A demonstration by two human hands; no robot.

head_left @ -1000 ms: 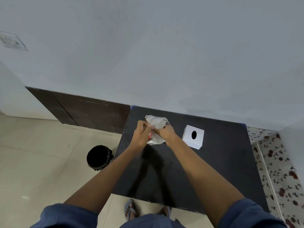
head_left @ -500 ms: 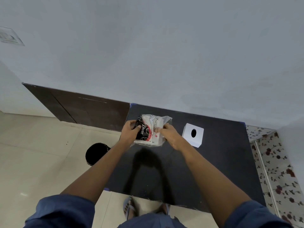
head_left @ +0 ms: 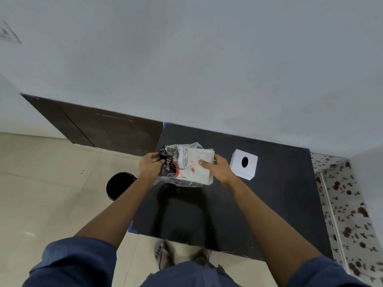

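Above the black table (head_left: 269, 204) I hold a clear plastic wrapper (head_left: 176, 168) with black and red print. A stack of white tissues (head_left: 201, 166) sticks partly out of its right end. My left hand (head_left: 149, 165) grips the wrapper's crumpled black end. My right hand (head_left: 219, 167) pinches the tissue stack, thumb on top. A white cube tissue box (head_left: 238, 164) with a dark oval hole in its top stands on the table just right of my right hand.
A black waste bin (head_left: 119, 185) stands on the tiled floor left of the table. The table backs onto a grey wall; a dark brown panel (head_left: 103, 129) runs along the wall's foot. Flowered cloth (head_left: 348, 214) lies at the right. My sandalled feet (head_left: 163, 253) show at the table's near edge.
My hands have moved apart. The left has drawn the wrapper leftward and the right holds the tissues, so more of the white stack shows outside the plastic.
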